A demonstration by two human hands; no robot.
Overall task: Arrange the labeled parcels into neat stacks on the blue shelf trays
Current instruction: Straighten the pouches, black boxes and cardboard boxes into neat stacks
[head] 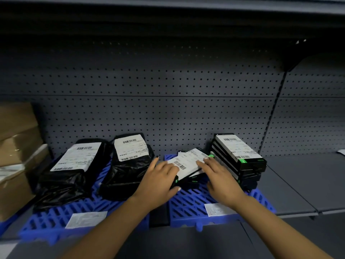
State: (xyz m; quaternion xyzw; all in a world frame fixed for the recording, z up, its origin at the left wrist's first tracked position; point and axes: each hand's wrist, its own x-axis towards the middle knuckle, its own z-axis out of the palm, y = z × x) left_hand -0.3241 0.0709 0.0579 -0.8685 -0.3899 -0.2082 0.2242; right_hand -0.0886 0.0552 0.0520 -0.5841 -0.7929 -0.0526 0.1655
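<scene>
Two bare forearms are reaching in from the bottom edge over a grey metal shelf (291,186). Paper slips are lying on the front edges of the two blue slatted trays, the left tray (56,219) and the right tray (188,204), which are sitting side by side with a narrow gap between them. On the right tray, the left hand (160,181) is gripping the near-left corner of a small loose pile of flat black boxes (186,165), fingers curled over the top label and thumb at the front edge. The right hand (221,181) is pressing down on the pile's right side, fingers spread flat and fairly narrow. This pile is lying fanned and crooked. Just to its right, touching or nearly so, a taller stack of boxes (240,156) is standing fairly square. On the left tray, two black poly bags with white labels, one at the left (72,165) and one further right (128,161), are lying side by side. Brown cartons (16,146) are filling the far left. Behind everything, grey pegboard (168,90) is running up to a dark upper shelf (168,8).
</scene>
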